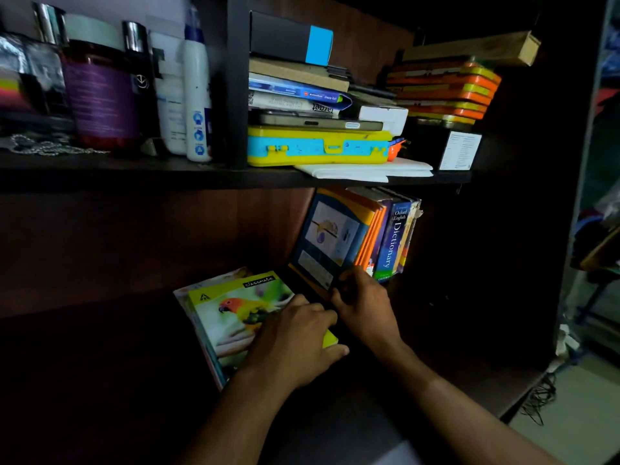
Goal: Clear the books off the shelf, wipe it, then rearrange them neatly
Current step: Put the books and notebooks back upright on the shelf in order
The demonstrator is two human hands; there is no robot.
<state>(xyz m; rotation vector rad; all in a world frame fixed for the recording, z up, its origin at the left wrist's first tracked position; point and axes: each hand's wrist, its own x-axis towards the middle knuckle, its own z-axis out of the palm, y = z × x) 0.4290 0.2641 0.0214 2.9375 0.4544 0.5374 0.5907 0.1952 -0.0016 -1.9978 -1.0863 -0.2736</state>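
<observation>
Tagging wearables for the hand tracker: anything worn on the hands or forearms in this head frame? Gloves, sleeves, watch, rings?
Nothing worn that shows. The left hand and right hand are bare, no gloves. Both forearms are bare down to the frame's bottom edge, with no sleeve cuff in view. No watch, band or ring is visible, though the dim light could hide a thin ring.

Two bare forearms come in from the lower edge, with no sleeves, watch, bracelet or rings showing; the left hand (295,333) and right hand (365,307) are ungloved, their fingers (339,352) bare with short nails
</observation>
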